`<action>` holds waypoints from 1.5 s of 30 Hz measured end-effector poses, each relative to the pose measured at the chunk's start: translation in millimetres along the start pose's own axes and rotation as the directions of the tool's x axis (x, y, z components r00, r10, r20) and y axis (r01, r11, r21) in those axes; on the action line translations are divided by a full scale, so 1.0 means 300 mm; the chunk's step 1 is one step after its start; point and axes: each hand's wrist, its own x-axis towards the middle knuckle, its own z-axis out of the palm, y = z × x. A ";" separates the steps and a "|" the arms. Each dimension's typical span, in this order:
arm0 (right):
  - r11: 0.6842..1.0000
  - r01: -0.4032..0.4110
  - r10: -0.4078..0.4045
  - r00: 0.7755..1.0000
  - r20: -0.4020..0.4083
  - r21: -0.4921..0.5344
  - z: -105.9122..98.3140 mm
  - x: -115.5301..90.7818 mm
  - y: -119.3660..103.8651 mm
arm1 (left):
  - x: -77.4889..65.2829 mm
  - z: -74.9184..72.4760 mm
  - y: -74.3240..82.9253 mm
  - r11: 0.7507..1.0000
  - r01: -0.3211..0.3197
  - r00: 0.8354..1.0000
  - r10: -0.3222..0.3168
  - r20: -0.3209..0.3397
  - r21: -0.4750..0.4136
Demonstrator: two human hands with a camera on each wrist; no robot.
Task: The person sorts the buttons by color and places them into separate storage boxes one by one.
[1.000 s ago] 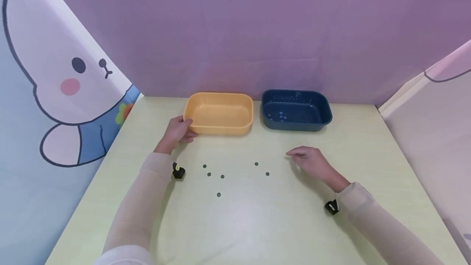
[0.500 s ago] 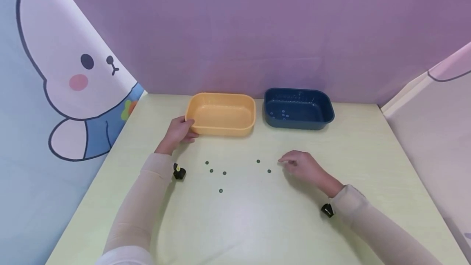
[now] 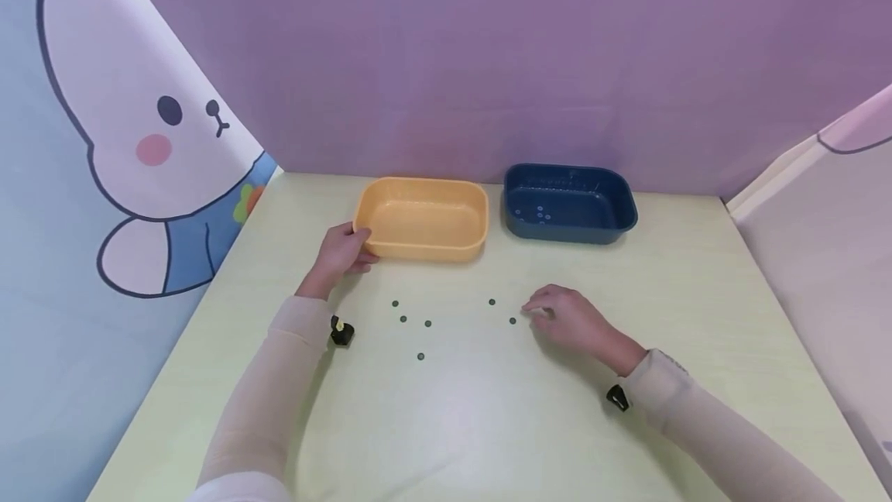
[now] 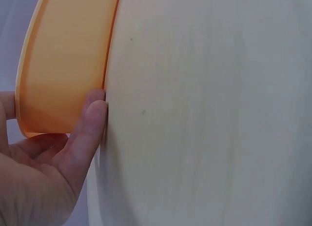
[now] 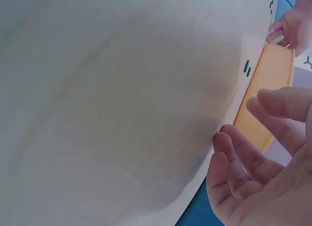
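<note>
A yellow plastic basin (image 3: 425, 250) stands at the back of the table. My left hand (image 3: 341, 248) grips its left front corner, the thumb over the rim and the fingers against the outer wall, as the left wrist view (image 4: 44, 182) also shows. Over the table hovers my right hand (image 3: 571, 320), fingers loosely bent with thumb and index apart, nothing between them. Just left of its fingertips lies a small dark green disc (image 3: 512, 321), with another green disc (image 3: 492, 302) slightly farther back.
A dark blue basin (image 3: 571, 232) stands right of the yellow one, with several small discs (image 3: 540, 214) inside. More green discs (image 3: 421, 356) lie scattered on the table, left of centre. A purple cloth wall (image 3: 446, 60) rises behind the basins.
My right hand has moved left and slightly nearer, toward the green discs, its thumb and index now parted. My left hand keeps its grip on the yellow basin. The head view has shifted slightly.
</note>
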 end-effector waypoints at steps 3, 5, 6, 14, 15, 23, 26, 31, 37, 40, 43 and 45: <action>1.000 0.014 -0.014 1.000 0.001 -0.002 -0.001 0.002 -0.002 | -0.006 0.002 -0.002 1.000 -0.011 1.000 0.011 0.002 -0.002; 1.000 0.021 -0.021 1.000 0.006 -0.003 0.000 0.005 -0.005 | -0.007 0.004 -0.006 1.000 -0.014 1.000 0.014 0.005 -0.006; 1.000 0.026 -0.026 1.000 0.008 -0.007 0.002 0.006 -0.006 | -0.007 0.005 -0.008 1.000 -0.015 1.000 0.015 0.007 -0.007; 0.991 0.090 -0.089 0.996 0.012 -0.102 0.027 0.024 -0.015 | -0.015 0.008 -0.014 1.000 -0.025 1.000 0.025 0.008 -0.003; 0.988 0.097 -0.097 0.995 0.012 -0.119 0.029 0.025 -0.018 | -0.016 0.008 -0.013 1.000 -0.027 1.000 0.027 0.006 -0.001; 0.979 0.124 -0.122 0.992 0.022 -0.162 0.042 0.044 -0.034 | -0.007 0.009 -0.015 0.999 -0.032 0.999 0.032 0.014 -0.004; 0.979 0.127 -0.126 0.992 0.018 -0.160 0.048 0.051 -0.040 | -0.004 0.010 -0.015 0.999 -0.033 0.999 0.033 0.016 -0.004; 0.973 0.131 -0.126 0.991 0.035 -0.188 0.055 0.063 -0.045 | 0.003 0.009 -0.016 1.000 -0.028 0.999 0.028 0.020 -0.006; 0.956 0.154 -0.142 0.988 0.064 -0.251 0.058 0.075 -0.044 | 0.016 0.008 -0.019 0.999 -0.036 0.999 0.036 0.010 -0.001; 0.950 0.160 -0.145 0.987 0.074 -0.267 0.057 0.080 -0.048 | 0.022 0.008 -0.020 0.999 -0.032 0.999 0.032 0.007 -0.004; 0.952 0.145 -0.126 0.988 0.087 -0.270 0.058 0.083 -0.053 | 0.026 0.009 -0.022 1.000 -0.025 1.000 0.025 0.014 -0.003; 0.954 0.132 -0.110 0.989 0.096 -0.270 0.060 0.086 -0.056 | 0.028 0.010 -0.023 1.000 -0.020 1.000 0.020 0.015 -0.008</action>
